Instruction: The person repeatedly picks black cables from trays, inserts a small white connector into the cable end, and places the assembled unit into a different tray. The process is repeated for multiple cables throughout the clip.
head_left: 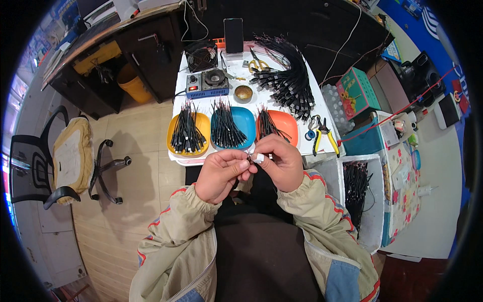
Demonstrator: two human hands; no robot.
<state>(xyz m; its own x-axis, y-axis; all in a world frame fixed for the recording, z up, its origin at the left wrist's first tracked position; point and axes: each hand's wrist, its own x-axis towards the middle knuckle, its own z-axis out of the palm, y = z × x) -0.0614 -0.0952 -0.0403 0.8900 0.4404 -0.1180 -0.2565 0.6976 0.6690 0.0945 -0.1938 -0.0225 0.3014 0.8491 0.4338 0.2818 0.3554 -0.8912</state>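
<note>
My left hand (220,174) and my right hand (283,162) meet in front of the table's near edge, both closed in a pinch. Between their fingertips is something small and dark, mostly hidden by the fingers. A white wrap (259,158) sits on my right thumb. Just beyond my hands stand a yellow tray (172,143), a blue tray (243,114) and an orange tray (289,123). Each holds short black cables with bare thin wire ends; the bundle in the orange tray (265,124) is smaller.
On the white table (176,95) are a solder pot (209,84), a small fan (201,56), a round tin (243,93), scissors (258,64), a phone (233,36), a large cable heap (289,80) and yellow-handled pliers (326,138). A white bin (370,221) of cables stands right; a chair (65,156), left.
</note>
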